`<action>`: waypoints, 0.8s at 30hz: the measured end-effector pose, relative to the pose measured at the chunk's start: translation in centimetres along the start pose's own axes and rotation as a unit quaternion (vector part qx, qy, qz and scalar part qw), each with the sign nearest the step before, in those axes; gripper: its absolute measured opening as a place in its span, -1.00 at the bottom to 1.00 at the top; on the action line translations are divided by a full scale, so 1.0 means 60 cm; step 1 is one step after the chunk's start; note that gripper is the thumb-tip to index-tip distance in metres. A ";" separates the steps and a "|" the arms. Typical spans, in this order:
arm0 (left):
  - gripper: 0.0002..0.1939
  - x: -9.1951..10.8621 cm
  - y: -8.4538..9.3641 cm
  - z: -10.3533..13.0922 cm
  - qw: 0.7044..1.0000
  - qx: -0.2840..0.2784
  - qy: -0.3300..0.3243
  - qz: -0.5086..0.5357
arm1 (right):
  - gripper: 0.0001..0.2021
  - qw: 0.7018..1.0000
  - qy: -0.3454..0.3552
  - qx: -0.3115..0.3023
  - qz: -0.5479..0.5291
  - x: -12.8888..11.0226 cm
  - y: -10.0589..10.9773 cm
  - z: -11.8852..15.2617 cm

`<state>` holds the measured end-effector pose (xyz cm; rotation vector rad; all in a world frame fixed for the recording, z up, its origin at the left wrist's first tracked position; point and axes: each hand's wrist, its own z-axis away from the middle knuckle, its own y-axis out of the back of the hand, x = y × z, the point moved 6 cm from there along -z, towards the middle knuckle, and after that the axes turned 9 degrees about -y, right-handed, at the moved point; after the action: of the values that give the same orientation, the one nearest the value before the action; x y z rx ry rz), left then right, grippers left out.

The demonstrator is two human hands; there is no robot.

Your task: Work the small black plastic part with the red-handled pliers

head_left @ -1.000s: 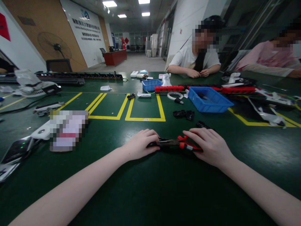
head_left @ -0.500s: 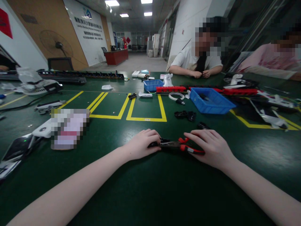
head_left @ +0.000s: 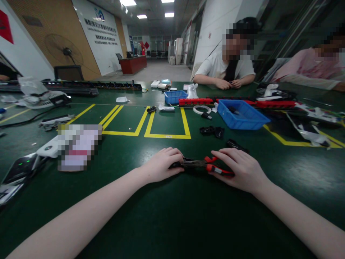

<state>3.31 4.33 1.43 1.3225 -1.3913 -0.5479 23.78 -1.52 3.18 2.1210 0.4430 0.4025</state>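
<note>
Red-and-black handled pliers (head_left: 219, 169) lie level over the green table (head_left: 172, 216), their jaws pointing left. My right hand (head_left: 241, 166) is wrapped round the handles, which are spread apart. Closed round a small black part (head_left: 175, 164), my left hand (head_left: 165, 164) is at the tips of the jaws. Fingers cover most of that part, and whether the jaws grip it cannot be made out. Just beyond my right hand lies a black piece (head_left: 236, 145). Farther off are more black parts (head_left: 212, 132).
A large blue bin (head_left: 242, 120) and a small blue bin (head_left: 175, 97) stand beyond my hands, near a red rail (head_left: 195, 102). Yellow tape (head_left: 167, 136) marks the table. White devices (head_left: 48, 148) lie at left. Two people sit across the table at right.
The pliers have turned slightly and shifted a little left at the handles. My right hand has moved slightly with them; my left hand is nearly unchanged.
</note>
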 end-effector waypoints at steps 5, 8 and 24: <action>-0.87 -0.001 -0.001 0.000 1.000 -0.002 0.000 -0.003 | -0.60 1.000 0.002 -0.009 0.001 -0.001 -0.004 0.002; -0.87 -0.002 -0.002 0.000 1.000 -0.002 -0.002 -0.005 | -0.61 1.000 0.005 -0.012 0.001 -0.001 -0.005 0.002; -0.87 -0.002 -0.003 0.000 1.000 0.000 -0.006 -0.008 | -0.58 1.000 0.019 -0.004 0.013 -0.002 -0.004 -0.001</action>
<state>3.36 4.38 1.24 1.3333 -1.3921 -0.5671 23.61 -1.43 3.00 2.1152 0.4352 0.4589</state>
